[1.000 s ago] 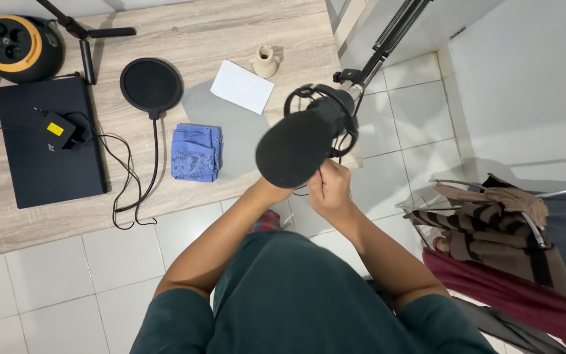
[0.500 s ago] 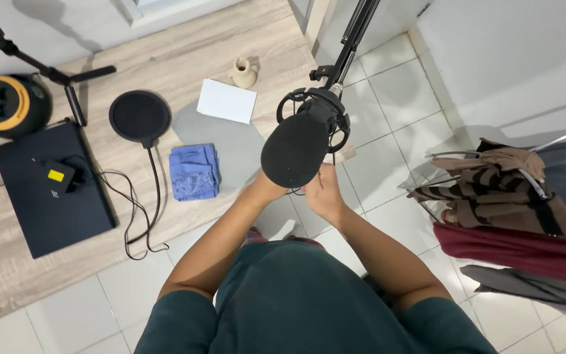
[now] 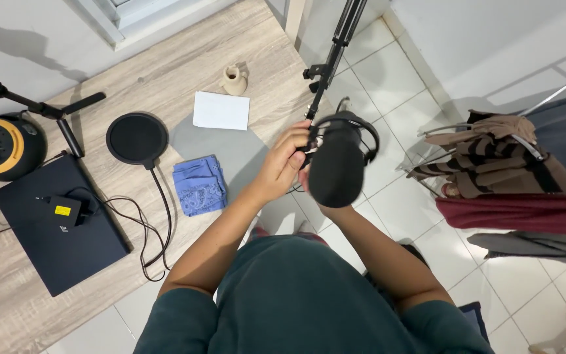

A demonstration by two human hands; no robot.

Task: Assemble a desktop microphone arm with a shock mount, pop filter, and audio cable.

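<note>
Mic (image 3: 335, 167) hangs off boom arm (image 3: 331, 56) past desk (image 3: 165, 72) edge, foam cover soft and squashy. Left hand (image 3: 282, 165) clamps shock mount ring (image 3: 352, 122), probably safest hold. Right hand mostly hidden behind mic, grip unclear. Looks top-heavy, wobbly.

A small rectangular yellow label (image 3: 62, 210) sits on top of a black power adapter (image 3: 65, 211), which rests on a closed dark laptop (image 3: 60, 239) at the left end of the wooden desk (image 3: 165, 65). No packages, signs or lit screens appear.
</note>
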